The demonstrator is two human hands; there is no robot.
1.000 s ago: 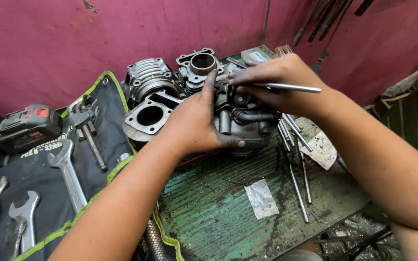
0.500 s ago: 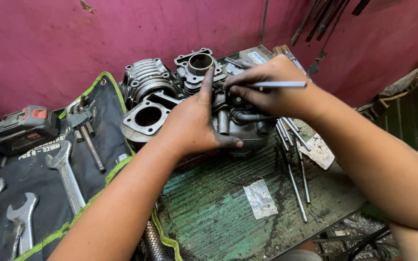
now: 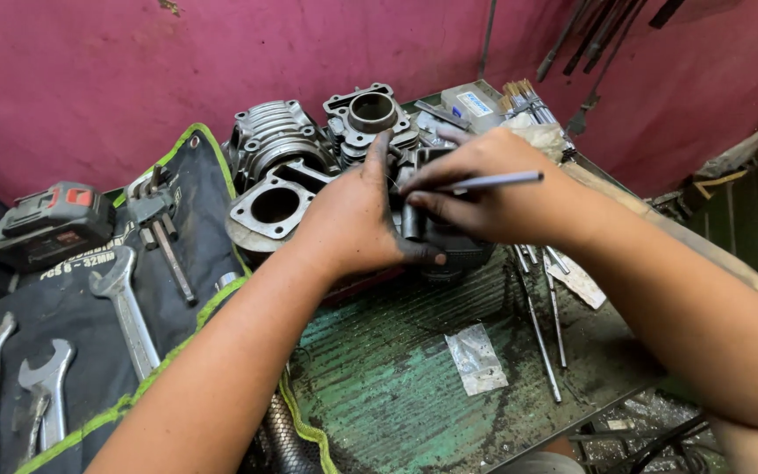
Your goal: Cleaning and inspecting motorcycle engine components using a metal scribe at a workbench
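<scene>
My left hand (image 3: 357, 219) grips a dark metal engine part (image 3: 458, 250) from the left and steadies it on the worn green bench (image 3: 396, 386). My right hand (image 3: 493, 189) rests on top of that part and pinches a thin silver rod (image 3: 502, 181), which points to the right. Both hands hide most of the part. Just behind them stand a finned cylinder (image 3: 269, 145), a square-flanged cylinder block (image 3: 275, 206) and another block with a round bore (image 3: 370, 112).
A dark tool roll (image 3: 89, 351) with several spanners (image 3: 129, 312) lies at the left, a cordless tool battery (image 3: 50, 224) beyond it. Long thin rods (image 3: 541, 325) and a small clear plastic bag (image 3: 477, 358) lie on the bench at the right. A magenta wall stands behind.
My right hand with the silver rod has drawn slightly left and closer over the engine part. My left hand has kept its grip.
</scene>
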